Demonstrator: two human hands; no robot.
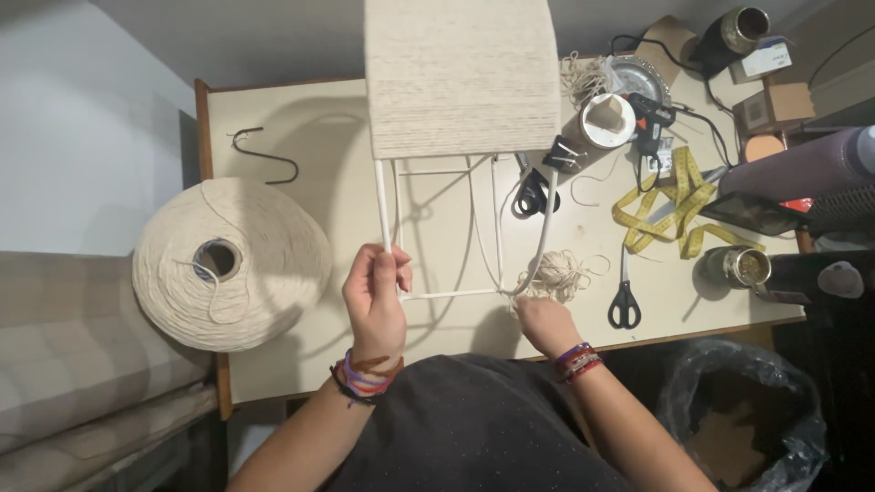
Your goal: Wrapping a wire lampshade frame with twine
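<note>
table [301, 118] cream, holds all | lampshade frame [460, 82] upper half wrapped in cord, bare white wire below | cord spool [228, 264] at left edge | left hand [375, 296] fingers clamped on frame upright | right hand [545, 321] fingers together at lower frame corner, beside loose cord bundle [558, 271] | scissors [624, 305] right

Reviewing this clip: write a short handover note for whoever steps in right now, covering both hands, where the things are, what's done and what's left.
Left hand: gripping a white upright of the wire frame.
Right hand: at the frame's near right corner, by the small cord bundle; grip not clearly visible.
Things: large cord cone at the table's left; scissors right of the frame; a binder clip at the wrapping's edge.
Done: the frame's far part is wound with cord.
Left: the near part is bare wire.
</note>
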